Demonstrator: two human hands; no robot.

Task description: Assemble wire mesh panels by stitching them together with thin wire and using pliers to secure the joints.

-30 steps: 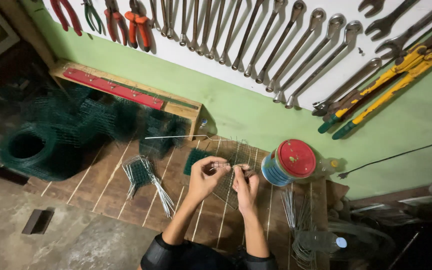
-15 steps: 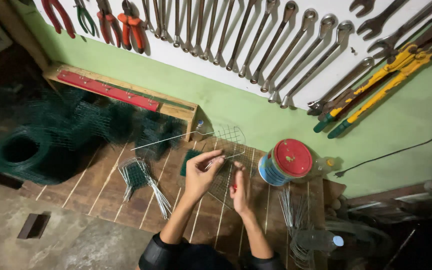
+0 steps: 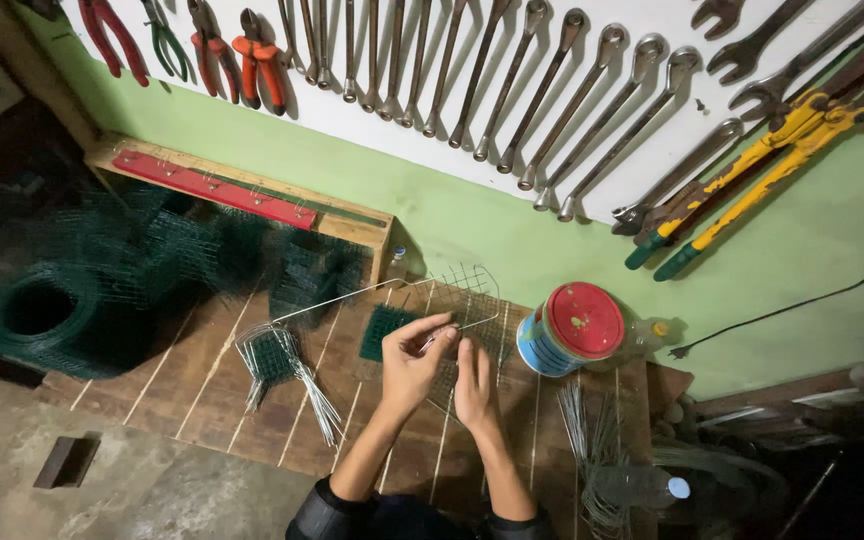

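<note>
step: a thin wire (image 3: 352, 296) is being bent onto a piece of wire mesh (image 3: 467, 300) on the wooden bench (image 3: 202, 400) | left hand (image 3: 414, 365): wire is pinched | right hand (image 3: 474, 385): pressed flat on mesh, not clenched | next: mesh must be kept from sliding | nearby: a red-lidded tin (image 3: 570, 328)

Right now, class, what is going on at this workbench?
A person is working at a wooden bench with bare hands. The left hand pinches a thin wire against a small piece of wire mesh, while the right hand lies flat beside it, steadying the mesh. A round tin with a red lid stands to the right, rolls of green mesh lie to the left, and spanners and pliers hang on the wall.
</note>
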